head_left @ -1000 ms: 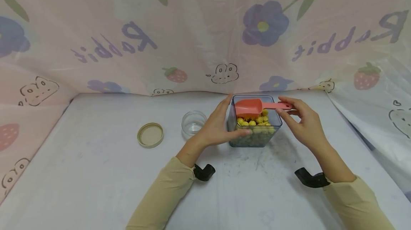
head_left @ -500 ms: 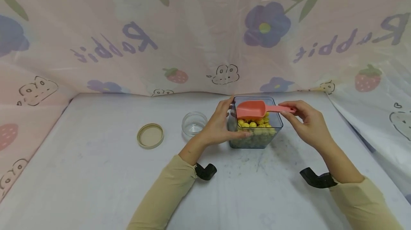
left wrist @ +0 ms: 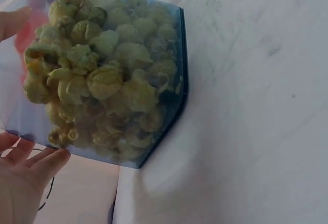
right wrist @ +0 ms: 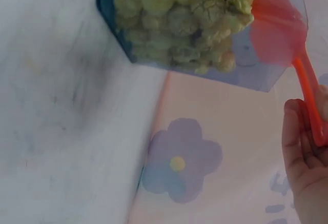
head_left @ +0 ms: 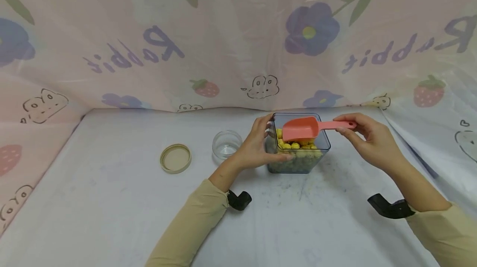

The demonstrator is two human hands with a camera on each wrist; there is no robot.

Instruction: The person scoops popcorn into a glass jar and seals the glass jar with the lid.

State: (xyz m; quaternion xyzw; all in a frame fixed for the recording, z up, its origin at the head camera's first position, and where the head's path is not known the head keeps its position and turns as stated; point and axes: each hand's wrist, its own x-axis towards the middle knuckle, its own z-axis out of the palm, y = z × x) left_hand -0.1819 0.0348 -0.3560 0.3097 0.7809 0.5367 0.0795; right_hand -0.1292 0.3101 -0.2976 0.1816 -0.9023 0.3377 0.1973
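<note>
A clear bluish square container (head_left: pixel 288 167) stands on the white table, partly filled with yellow popcorn (left wrist: pixel 102 80). My left hand (head_left: pixel 249 149) grips it from the left, thumb across the front wall and fingers around the far left side. With thumb and fingers, my right hand (head_left: pixel 376 143) pinches the handle of a coral-red scoop (head_left: pixel 299 128). The scoop's bowl lies inside the container's mouth, over the popcorn, while its handle crosses the right rim. Through the clear wall in the right wrist view, the red bowl (right wrist: pixel 277 29) shows beside the popcorn.
A small round clear glass jar (head_left: pixel 226 145) stands left of the container, just behind my left forearm. Farther left lies a beige round lid (head_left: pixel 176 158). A printed curtain (head_left: pixel 223 43) with flowers and rabbits hangs along the table's back edge.
My right hand has shifted right with the scoop, so its bowl has moved from the container's left side toward the middle. My left hand stays on the container.
</note>
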